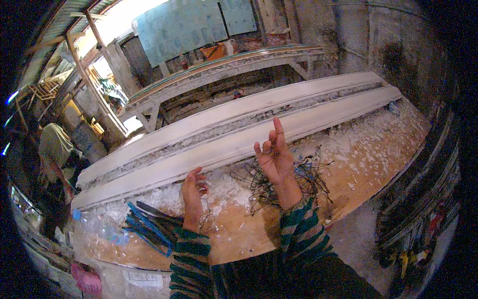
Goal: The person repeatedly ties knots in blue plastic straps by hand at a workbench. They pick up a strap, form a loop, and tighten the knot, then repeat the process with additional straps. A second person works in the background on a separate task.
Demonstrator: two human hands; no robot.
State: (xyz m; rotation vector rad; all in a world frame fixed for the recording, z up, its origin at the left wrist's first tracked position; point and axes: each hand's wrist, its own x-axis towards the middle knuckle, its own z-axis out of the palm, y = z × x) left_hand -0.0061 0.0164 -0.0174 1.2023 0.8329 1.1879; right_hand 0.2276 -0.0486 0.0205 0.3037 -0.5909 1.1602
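Note:
My right hand (275, 162) is raised over the workbench, palm up, index finger stretched out and the others loosely bent; nothing is in it. Below it lies a tangle of thin dark wire or string (313, 179). To its left, my left hand (192, 194) hovers with its fingers half curled and apart, apparently holding nothing. It is close to the front edge of the nearer of two long white moulded strips (229, 155). Both strips run side by side across the bench, with a gap full of white crumbs between them. Blue and black flat strips (149, 226) lie beside my left forearm.
The wooden bench top (239, 234) is strewn with white flakes. A clear plastic bottle (107, 230) lies at its left end. Another person (55, 154) stands at the far left. Behind the bench is a second long table (219, 65) with an orange container (213, 52).

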